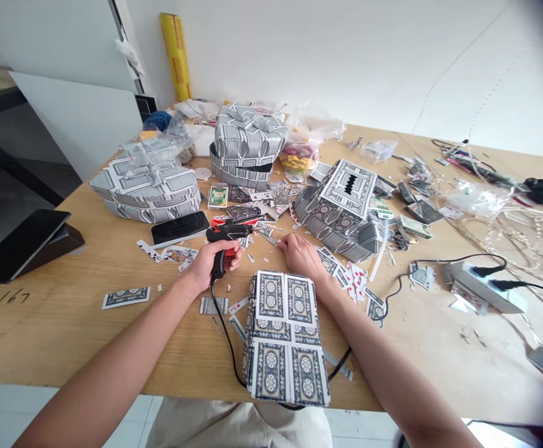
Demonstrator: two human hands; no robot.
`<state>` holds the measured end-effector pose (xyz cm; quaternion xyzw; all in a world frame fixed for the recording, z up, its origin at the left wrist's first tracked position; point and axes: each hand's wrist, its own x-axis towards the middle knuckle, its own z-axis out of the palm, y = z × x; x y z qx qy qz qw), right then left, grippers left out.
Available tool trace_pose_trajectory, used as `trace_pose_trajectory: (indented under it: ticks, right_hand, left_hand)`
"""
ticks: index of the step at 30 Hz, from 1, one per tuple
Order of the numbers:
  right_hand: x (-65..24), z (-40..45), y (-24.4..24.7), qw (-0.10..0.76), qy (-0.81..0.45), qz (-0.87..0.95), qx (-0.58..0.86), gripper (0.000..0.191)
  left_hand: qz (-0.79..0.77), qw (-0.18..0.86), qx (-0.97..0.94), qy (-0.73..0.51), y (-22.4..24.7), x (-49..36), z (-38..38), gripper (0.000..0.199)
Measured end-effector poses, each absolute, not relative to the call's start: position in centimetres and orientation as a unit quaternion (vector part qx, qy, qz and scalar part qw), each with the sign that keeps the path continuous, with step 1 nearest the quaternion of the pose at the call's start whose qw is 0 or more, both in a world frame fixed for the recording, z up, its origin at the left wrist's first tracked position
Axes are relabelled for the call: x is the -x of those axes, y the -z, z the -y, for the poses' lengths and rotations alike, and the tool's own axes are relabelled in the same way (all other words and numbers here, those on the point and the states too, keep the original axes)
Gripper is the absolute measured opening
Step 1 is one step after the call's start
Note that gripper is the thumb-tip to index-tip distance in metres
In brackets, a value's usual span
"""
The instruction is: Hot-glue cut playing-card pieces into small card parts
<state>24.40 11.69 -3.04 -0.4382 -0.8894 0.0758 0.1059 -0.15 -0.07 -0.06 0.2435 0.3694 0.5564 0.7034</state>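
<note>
My left hand (213, 261) is wrapped round the handle of a black and orange glue gun (229, 233), its nozzle pointing right. To the right of the nozzle tip, my right hand (299, 254) rests low at the table with its fingertips pressed together; whatever they may hold is too small to make out. Between my forearms, near the table's front edge, stands a box covered in playing cards (287, 339). The gun's black cable runs down past the left side of this box. Beyond my right hand sits a card-built piece with a black jagged slot (341, 208).
Round card-covered boxes stand at the back left (152, 180) and back middle (250, 140). A phone (180, 229) lies left of the gun. Loose cards (126, 297) and scraps litter the wooden table (168, 354). A power strip (483, 286) with plugged cables is at right.
</note>
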Motion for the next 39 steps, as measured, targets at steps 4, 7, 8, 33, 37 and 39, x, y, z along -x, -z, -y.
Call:
trace_pose_trajectory:
  ticks: [4, 7, 8, 33, 37, 39]
  right_hand:
    - [-24.6, -11.5, 2.9, 0.118, -0.084, 0.887, 0.439, 0.015]
    - [-24.6, -11.5, 2.8, 0.121, -0.089, 0.886, 0.439, 0.017]
    - [-24.6, -11.5, 2.8, 0.121, -0.089, 0.885, 0.440, 0.016]
    - [-24.0, -11.2, 1.6, 0.049, -0.085, 0.888, 0.448, 0.012]
    - [-24.2, -11.2, 2.0, 0.073, -0.092, 0.886, 0.449, 0.012]
    - [-24.3, -11.2, 2.3, 0.092, -0.095, 0.884, 0.448, 0.013]
  left_hand:
    - [-0.371, 0.702, -0.242, -0.558, -0.1, 0.1, 0.1, 0.029]
    - [-0.372, 0.700, -0.240, -0.561, -0.1, 0.1, 0.1, 0.028]
    - [-0.372, 0.699, -0.240, -0.561, -0.1, 0.1, 0.1, 0.028]
    - [-0.372, 0.694, -0.252, -0.563, 0.0, 0.0, 0.0, 0.030]
    - [-0.372, 0.694, -0.254, -0.562, 0.0, 0.0, 0.0, 0.030]
    - [-0.373, 0.695, -0.253, -0.560, 0.0, 0.1, 0.0, 0.030]
